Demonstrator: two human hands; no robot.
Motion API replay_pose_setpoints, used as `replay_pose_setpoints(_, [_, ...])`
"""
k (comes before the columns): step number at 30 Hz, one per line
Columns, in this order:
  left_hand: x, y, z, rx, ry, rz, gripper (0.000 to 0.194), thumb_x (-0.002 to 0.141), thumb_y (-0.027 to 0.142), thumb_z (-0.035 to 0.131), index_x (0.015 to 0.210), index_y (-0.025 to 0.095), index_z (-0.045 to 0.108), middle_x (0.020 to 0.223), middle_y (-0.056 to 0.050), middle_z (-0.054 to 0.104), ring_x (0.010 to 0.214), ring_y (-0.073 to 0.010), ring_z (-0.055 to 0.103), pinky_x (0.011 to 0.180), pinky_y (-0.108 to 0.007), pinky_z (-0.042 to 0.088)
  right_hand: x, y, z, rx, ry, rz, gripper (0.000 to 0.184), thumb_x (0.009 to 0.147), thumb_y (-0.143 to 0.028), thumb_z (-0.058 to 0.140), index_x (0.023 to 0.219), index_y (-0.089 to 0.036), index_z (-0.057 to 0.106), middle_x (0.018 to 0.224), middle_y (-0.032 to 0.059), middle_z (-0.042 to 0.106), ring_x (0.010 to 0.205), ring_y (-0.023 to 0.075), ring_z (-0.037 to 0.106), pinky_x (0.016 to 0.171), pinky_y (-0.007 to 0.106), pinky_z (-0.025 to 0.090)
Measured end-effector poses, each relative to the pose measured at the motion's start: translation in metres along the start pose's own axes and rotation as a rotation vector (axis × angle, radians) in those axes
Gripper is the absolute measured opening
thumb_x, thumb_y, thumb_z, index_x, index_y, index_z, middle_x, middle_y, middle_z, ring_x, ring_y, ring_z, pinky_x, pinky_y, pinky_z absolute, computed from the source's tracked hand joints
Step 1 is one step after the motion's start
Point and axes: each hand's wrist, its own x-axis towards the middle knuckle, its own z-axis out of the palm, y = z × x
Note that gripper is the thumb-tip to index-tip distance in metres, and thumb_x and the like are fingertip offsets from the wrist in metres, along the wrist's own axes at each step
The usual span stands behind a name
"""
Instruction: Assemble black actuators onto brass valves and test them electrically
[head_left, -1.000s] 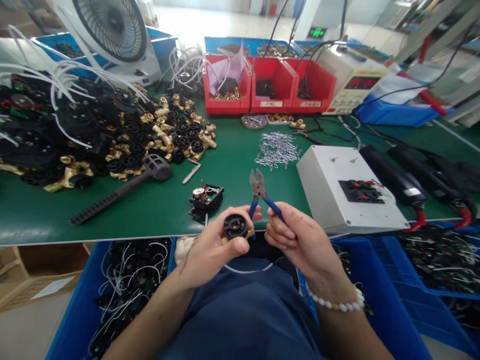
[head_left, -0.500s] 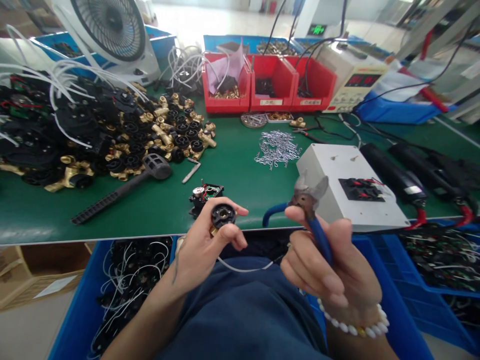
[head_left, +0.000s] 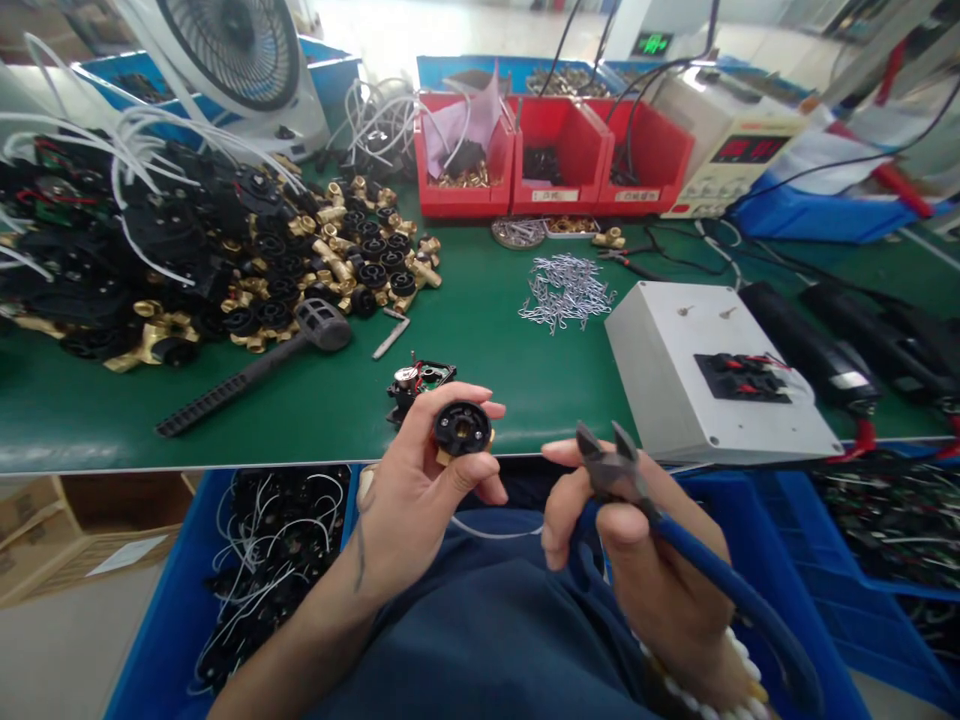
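Observation:
My left hand (head_left: 420, 480) is closed around a brass valve body with a round black cap (head_left: 463, 430), its face turned up toward me. In my right hand (head_left: 652, 560) is a pair of blue-handled cutting pliers (head_left: 619, 470). Their jaws stand apart and point away from me, a short way right of the valve. Just behind my left hand, a small black motor assembly (head_left: 409, 385) with red wires and a silver motor sits on the green bench (head_left: 495, 370). A white tube passes below the valve across my lap.
Brass valves with black caps (head_left: 367, 255) pile up at the left, behind a black mallet-shaped tool (head_left: 262, 370). Metal clips (head_left: 566, 290) lie mid-bench, before red bins (head_left: 559, 150). A grey box (head_left: 720, 370) stands at right. Blue crates (head_left: 169, 600) flank my lap.
The pliers have turned in my right hand, from jaws upward to jaws forward with the handles trailing toward the lower right. My left hand still holds the valve, its cap now tilted slightly differently.

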Motion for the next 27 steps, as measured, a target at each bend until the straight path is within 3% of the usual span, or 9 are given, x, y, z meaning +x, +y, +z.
replay_pose_setpoints(3, [-0.001, 0.0, -0.001, 0.155, 0.052, 0.068, 0.031, 0.092, 0.04, 0.073, 0.117, 0.027, 0.061, 0.11, -0.002, 0.068, 0.059, -0.0062, 0.058, 0.055, -0.019, 0.051, 0.002, 0.003, 0.005, 0.071, -0.078, 0.113, 0.032, 0.108, -0.045, 0.046, 0.111, -0.026, 0.072, 0.06, -0.0041, 0.062, 0.049, 0.0078, 0.055, 0.051, 0.021, 0.047])
replay_pose_setpoints(6, [-0.003, 0.0, -0.001, 0.282, 0.078, 0.151, 0.031, 0.093, 0.039, 0.072, 0.119, 0.025, 0.062, 0.113, -0.003, 0.067, 0.074, -0.0097, 0.062, 0.064, -0.02, 0.054, 0.007, 0.005, 0.01, 0.224, -0.117, 0.28, 0.037, 0.106, -0.048, 0.049, 0.096, -0.02, 0.07, 0.056, -0.0038, 0.061, 0.047, 0.007, 0.054, 0.049, 0.019, 0.045])
replay_pose_setpoints(11, [-0.004, -0.003, 0.001, 0.362, 0.105, 0.311, 0.041, 0.092, 0.036, 0.074, 0.129, 0.027, 0.059, 0.122, -0.003, 0.062, 0.091, -0.0123, 0.066, 0.075, -0.02, 0.057, 0.012, 0.003, 0.018, 0.422, -0.212, 0.483, 0.047, 0.103, -0.057, 0.048, 0.086, -0.016, 0.065, 0.047, -0.0046, 0.055, 0.038, 0.0065, 0.045, 0.042, 0.019, 0.035])
replay_pose_setpoints(14, [-0.004, -0.006, 0.001, 0.427, 0.116, 0.407, 0.047, 0.091, 0.037, 0.074, 0.132, 0.027, 0.056, 0.128, -0.005, 0.059, 0.114, -0.0188, 0.062, 0.095, -0.028, 0.056, 0.012, 0.003, 0.02, 0.469, -0.223, 0.525, 0.048, 0.103, -0.056, 0.047, 0.08, -0.017, 0.063, 0.043, -0.0055, 0.051, 0.035, 0.0062, 0.039, 0.041, 0.019, 0.031])
replay_pose_setpoints(17, [-0.002, -0.008, 0.0, 0.487, 0.122, 0.528, 0.047, 0.091, 0.04, 0.073, 0.132, 0.025, 0.055, 0.128, -0.007, 0.059, 0.124, -0.0212, 0.057, 0.107, -0.034, 0.05, 0.013, 0.001, 0.022, 0.505, -0.243, 0.57, 0.048, 0.102, -0.055, 0.047, 0.075, -0.017, 0.061, 0.039, -0.0053, 0.047, 0.034, 0.0073, 0.035, 0.04, 0.021, 0.029])
replay_pose_setpoints(21, [0.002, -0.008, -0.003, 0.509, 0.084, 0.599, 0.044, 0.091, 0.041, 0.074, 0.128, 0.025, 0.056, 0.121, -0.006, 0.059, 0.12, -0.0197, 0.057, 0.106, -0.033, 0.048, 0.013, -0.001, 0.024, 0.52, -0.249, 0.589, 0.05, 0.1, -0.057, 0.05, 0.072, -0.017, 0.059, 0.037, -0.0049, 0.045, 0.033, 0.0073, 0.034, 0.04, 0.021, 0.028])
replay_pose_setpoints(27, [0.001, -0.004, -0.004, 0.475, 0.047, 0.538, 0.036, 0.09, 0.044, 0.074, 0.117, 0.025, 0.058, 0.111, -0.003, 0.06, 0.111, -0.0177, 0.058, 0.1, -0.029, 0.047, 0.01, -0.003, 0.028, 0.518, -0.198, 0.546, 0.05, 0.1, -0.058, 0.053, 0.074, -0.016, 0.06, 0.042, -0.006, 0.048, 0.034, 0.0039, 0.034, 0.039, 0.017, 0.027])
